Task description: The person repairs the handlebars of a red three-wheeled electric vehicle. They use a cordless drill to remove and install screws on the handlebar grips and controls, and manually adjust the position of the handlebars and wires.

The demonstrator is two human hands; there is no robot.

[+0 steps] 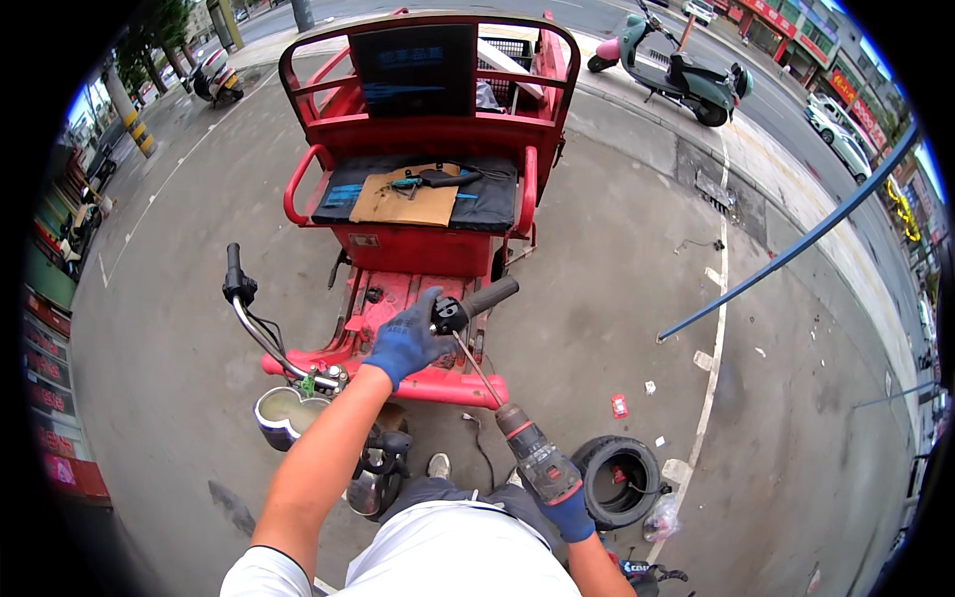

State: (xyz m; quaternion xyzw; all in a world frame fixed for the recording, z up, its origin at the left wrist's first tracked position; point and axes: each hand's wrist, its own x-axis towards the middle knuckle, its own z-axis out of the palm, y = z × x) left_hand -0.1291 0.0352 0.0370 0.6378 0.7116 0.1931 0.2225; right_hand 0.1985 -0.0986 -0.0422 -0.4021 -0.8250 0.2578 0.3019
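Note:
My left hand [406,336], in a blue and grey work glove, is closed around the right end of the handlebar, against the black switch housing [449,316]. A dark rubber grip [492,296] sticks out beyond the housing. Low on the right, my right hand [569,512], also gloved, holds a cordless drill [542,456]. Its long thin bit [479,370] slants up to the underside of the housing; whether the tip sits in a screw is too small to tell. The handlebar belongs to a red cargo tricycle [418,257] facing me.
On the tricycle's seat lies cardboard [428,207] with a teal-handled tool [406,183] and dark parts. The left handlebar grip [234,261] and headlight [288,410] stand at left. A tyre [639,456] lies by my right hand. A blue pole [786,257] slants across the right; a scooter [686,80] is parked behind.

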